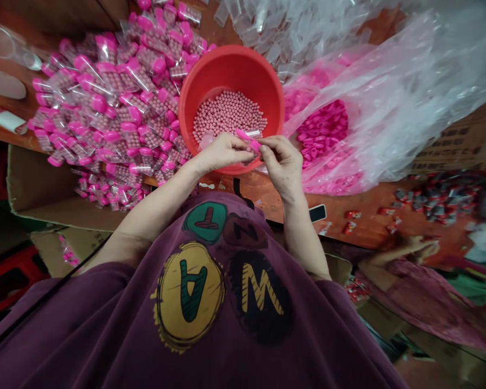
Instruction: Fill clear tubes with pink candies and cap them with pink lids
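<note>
The left hand (pixel 227 150) and right hand (pixel 282 159) meet fingertip to fingertip, both pinching a small bright pink cap (pixel 254 145) between them. A clear tube (pixel 254 133) shows just beyond it; I cannot tell which fingers, if any, hold that.

Everything happens over the near rim of a red plastic bowl (pixel 230 52), whose open mouth spreads beyond the knuckles, with pale pink beads (pixel 230 111) inside. Capped, bead-filled tubes (pixel 109 81) crowd its left side; a translucent plastic bag (pixel 409 97) of pink caps (pixel 324 132) hems in the right. Toward the person's body, a strip of wooden table (pixel 263 193) ends at the purple shirt (pixel 247 216).
</note>
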The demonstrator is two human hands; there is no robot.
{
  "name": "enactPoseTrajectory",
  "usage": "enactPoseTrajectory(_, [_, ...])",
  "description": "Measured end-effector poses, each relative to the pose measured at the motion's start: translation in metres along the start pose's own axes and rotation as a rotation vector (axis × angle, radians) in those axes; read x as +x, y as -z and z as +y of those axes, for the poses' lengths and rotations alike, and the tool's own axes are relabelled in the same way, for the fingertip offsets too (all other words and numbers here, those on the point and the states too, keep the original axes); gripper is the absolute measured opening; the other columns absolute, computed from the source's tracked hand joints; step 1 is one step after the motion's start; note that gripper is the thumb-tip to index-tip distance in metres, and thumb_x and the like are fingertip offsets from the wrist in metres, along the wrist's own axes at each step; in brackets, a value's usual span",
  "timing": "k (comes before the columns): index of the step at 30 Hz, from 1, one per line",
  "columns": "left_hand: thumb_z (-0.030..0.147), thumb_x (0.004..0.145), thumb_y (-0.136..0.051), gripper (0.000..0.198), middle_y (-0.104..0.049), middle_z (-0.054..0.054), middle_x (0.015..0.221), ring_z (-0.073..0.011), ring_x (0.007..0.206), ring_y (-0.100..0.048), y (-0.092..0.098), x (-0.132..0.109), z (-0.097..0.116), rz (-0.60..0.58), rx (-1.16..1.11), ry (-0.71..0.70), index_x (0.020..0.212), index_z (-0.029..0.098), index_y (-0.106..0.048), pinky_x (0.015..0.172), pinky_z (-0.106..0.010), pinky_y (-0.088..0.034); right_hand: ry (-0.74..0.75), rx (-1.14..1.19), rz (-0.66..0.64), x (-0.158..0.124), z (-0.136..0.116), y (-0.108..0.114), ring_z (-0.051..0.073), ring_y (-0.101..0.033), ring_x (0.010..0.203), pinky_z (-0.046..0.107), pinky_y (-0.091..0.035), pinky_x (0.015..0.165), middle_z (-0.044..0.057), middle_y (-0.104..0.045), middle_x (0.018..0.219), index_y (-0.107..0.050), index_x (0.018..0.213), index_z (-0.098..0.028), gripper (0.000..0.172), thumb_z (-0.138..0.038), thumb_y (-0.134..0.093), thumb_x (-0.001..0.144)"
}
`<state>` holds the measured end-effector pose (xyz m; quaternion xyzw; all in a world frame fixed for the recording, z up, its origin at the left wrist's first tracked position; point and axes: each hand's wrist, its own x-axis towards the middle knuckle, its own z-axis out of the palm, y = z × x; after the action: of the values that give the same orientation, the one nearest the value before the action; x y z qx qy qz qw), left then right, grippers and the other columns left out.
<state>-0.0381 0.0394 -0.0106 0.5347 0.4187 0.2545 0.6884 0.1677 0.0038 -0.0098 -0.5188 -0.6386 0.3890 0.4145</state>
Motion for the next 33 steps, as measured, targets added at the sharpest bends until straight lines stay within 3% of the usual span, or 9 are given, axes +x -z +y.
enactPoseTrajectory(4, [0.023,0.085,-0.077,0.015,-0.073,-0.001,0.069,-0.01,0.066,-0.064,-0.002,-0.002,0.006,0.044,0.053,-0.022,0.074,0.013,-0.08,0.069,-0.025,-0.048,0.066,-0.132,0.037,-0.002,-0.011,-0.003,0.02,-0.073,0.098,0.041,-0.062,0.089,0.005,-0.077,0.105,-0.078,0.108,-0.025,0.028,-0.047,-0.061,0.106])
enactPoseTrajectory(10, [0.021,0.084,-0.078,0.012,-0.07,0.001,0.066,-0.0097,0.063,-0.061,-0.006,-0.008,0.012,0.081,0.075,-0.044,0.075,0.014,-0.08,0.063,-0.024,-0.045,0.155,-0.27,-0.015,-0.003,-0.02,0.001,0.022,-0.074,0.106,0.044,-0.064,0.096,0.007,-0.076,0.112,-0.075,0.111,-0.027,0.026,-0.044,-0.055,0.108])
enactPoseTrajectory(21, [0.025,0.082,-0.081,0.011,-0.067,0.002,0.066,-0.0102,0.064,-0.061,-0.001,-0.015,0.018,0.106,0.103,-0.145,0.076,0.016,-0.08,0.061,-0.024,-0.044,0.221,-0.282,-0.101,-0.003,-0.023,0.002,0.022,-0.072,0.11,0.046,-0.063,0.102,0.007,-0.074,0.115,-0.073,0.116,-0.026,0.025,-0.039,-0.053,0.11])
enactPoseTrajectory(28, [0.03,0.083,-0.083,0.013,-0.072,0.0,0.078,-0.0123,0.076,-0.066,-0.002,-0.013,0.015,0.111,0.075,-0.152,0.081,0.018,-0.08,0.072,-0.025,-0.051,0.093,-0.213,-0.039,-0.009,-0.029,0.001,0.024,-0.07,0.112,0.052,-0.061,0.104,0.005,-0.071,0.116,-0.074,0.117,-0.033,0.023,-0.045,-0.057,0.107])
enactPoseTrajectory(33, [0.034,0.081,-0.088,0.017,-0.074,-0.003,0.089,-0.0146,0.086,-0.068,-0.001,-0.011,0.018,0.177,0.117,-0.209,0.084,0.02,-0.079,0.08,-0.027,-0.053,0.076,-0.228,0.069,-0.013,-0.032,-0.007,0.024,-0.07,0.109,0.052,-0.061,0.102,0.007,-0.071,0.113,-0.071,0.121,-0.03,0.027,-0.047,-0.053,0.109])
